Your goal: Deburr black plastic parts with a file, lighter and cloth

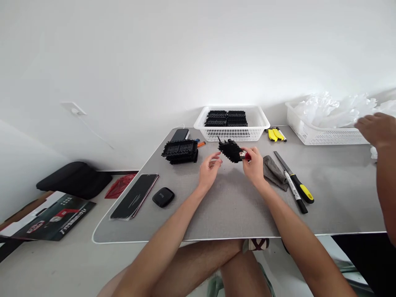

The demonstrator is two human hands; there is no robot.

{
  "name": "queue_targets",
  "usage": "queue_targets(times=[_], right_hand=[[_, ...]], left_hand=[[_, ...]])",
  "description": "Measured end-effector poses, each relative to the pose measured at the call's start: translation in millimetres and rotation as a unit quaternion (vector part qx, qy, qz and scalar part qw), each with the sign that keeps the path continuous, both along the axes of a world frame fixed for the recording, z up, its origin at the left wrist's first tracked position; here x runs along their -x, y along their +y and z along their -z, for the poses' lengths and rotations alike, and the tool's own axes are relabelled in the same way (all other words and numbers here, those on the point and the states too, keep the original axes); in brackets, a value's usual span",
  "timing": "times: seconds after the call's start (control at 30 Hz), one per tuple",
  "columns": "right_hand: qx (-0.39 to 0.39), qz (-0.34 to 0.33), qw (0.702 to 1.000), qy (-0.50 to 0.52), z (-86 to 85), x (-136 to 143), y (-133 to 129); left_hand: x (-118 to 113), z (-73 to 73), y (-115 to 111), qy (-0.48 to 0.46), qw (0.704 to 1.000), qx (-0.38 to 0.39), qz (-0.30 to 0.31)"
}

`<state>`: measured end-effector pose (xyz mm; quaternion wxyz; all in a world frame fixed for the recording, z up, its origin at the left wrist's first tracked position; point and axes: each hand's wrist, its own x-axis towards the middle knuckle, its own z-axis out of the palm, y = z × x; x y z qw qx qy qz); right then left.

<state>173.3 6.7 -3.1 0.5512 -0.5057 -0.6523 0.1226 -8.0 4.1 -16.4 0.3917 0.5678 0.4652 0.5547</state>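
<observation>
In front of the white basket I hold up a black plastic part with toothed edges (230,151) in my right hand (253,164), whose fingers are closed at its right end. A small red and silver item (244,155) shows at the same fingertips; its kind is unclear. My left hand (210,167) is just left of the part, fingers loosely bent and apart, with nothing visible in it. Farther left lies a stack of similar black parts (181,150). A grey cloth (274,171) is beside my right hand.
White baskets hold black parts (232,134) and clear plastic bags (324,134). On the right lie a file (298,185), a marker (293,189) and yellow-handled items (274,134). Phones (134,196) and a black case (163,197) lie left. Another person's hand (377,128) reaches in right.
</observation>
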Motion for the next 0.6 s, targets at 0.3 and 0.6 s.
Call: queue_targets(times=[0.3,0.6], right_hand=[[-0.128,0.002,0.959,-0.252,3.0,2,-2],[-0.115,-0.078,0.952,-0.273,2.1,1,-2]], left_hand=[[-2,-7.5,-1,-0.270,0.947,0.129,0.118],[-2,-10.8,-3,-0.303,0.931,0.141,0.148]])
